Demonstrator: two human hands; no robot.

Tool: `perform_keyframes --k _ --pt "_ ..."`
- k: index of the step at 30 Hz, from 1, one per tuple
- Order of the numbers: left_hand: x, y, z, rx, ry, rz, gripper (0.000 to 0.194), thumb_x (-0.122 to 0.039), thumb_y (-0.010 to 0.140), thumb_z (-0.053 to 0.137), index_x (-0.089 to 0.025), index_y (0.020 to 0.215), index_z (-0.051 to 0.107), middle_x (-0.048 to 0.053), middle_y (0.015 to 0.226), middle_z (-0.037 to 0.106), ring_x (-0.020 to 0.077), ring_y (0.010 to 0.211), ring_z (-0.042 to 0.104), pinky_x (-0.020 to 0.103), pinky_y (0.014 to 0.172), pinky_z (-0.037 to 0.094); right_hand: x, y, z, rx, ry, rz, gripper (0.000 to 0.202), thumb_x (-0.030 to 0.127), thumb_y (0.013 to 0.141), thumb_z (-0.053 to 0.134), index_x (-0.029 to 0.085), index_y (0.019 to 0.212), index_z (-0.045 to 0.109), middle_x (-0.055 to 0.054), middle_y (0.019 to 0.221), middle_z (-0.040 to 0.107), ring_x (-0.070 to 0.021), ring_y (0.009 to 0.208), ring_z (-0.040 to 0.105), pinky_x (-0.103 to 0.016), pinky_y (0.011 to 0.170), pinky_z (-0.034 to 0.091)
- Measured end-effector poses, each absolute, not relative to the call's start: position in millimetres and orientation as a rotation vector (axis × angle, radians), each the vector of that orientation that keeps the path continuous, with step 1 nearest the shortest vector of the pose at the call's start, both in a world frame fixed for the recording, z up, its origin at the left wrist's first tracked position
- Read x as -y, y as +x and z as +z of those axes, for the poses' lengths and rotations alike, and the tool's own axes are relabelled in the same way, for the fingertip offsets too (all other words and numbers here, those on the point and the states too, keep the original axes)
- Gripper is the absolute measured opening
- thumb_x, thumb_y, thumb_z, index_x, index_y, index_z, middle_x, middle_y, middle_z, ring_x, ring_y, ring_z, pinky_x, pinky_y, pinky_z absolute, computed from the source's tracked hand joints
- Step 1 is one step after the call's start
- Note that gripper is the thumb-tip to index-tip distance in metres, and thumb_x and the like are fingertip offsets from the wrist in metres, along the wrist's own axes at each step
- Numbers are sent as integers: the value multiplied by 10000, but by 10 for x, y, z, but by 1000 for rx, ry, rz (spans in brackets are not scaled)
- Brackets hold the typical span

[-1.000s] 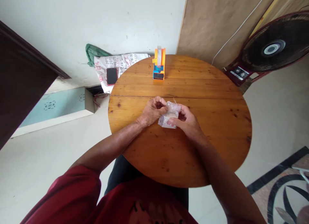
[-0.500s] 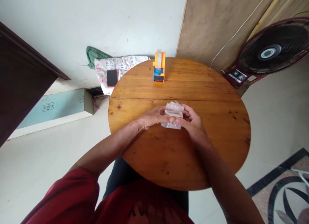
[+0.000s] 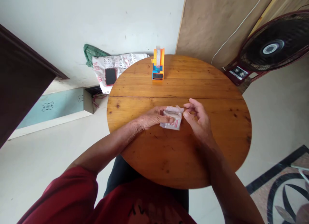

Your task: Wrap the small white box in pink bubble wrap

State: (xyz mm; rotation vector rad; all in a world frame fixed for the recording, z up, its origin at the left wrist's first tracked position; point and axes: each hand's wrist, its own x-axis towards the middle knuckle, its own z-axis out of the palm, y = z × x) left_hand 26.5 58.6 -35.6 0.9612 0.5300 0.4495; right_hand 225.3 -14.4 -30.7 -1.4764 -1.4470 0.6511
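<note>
My left hand (image 3: 158,117) grips a small whitish package (image 3: 175,116) in clear, crinkled plastic, with the thumb lying across its front. Red print shows on the package's lower right. Just right of it, my right hand (image 3: 196,116) is apart from the package, its fingers curved and spread with nothing between them. Both hands are over the middle of a round wooden table (image 3: 181,159). Farther back on the table stands an orange and blue tape dispenser (image 3: 158,64) with a roll of clear tape.
Beyond the table's left edge, a dark phone (image 3: 110,76) lies on a printed white sack (image 3: 100,64), near a green bag (image 3: 94,53). A large fan (image 3: 270,48) stands at the back right. A white wall is behind the table.
My right hand has let go of the package and moved slightly right, its fingers opening. The package's red print now shows. My left hand keeps its hold.
</note>
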Motion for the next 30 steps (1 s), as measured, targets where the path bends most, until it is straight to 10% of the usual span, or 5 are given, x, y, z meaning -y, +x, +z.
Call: perform_keyframes --k 9,17,30 --pt "-532 303 -306 -508 1025 434 579 -306 614 918 -188 1132 689 29 1021 699 147 915 617 280 881 449 78 2216 -257 1587 -1501 461 442 281 745 735 260 1178 651 -54 1126 722 -228 950 672 -439 885 527" --pt "-509 292 -342 -441 1140 406 486 -375 706 864 -170 1095 657 26 946 667 139 851 601 283 832 450 58 2213 -194 1537 -1366 417 128 259 908 636 249 823 731 -14 913 749 -186 871 688 -364 831 533" --pt "-519 295 -374 -458 1202 421 534 -408 709 858 -192 1154 657 32 996 676 151 897 610 288 846 461 143 2228 -59 1555 -1438 448 135 320 909 634 307 843 751 3 882 764 -212 836 706 -396 810 569"
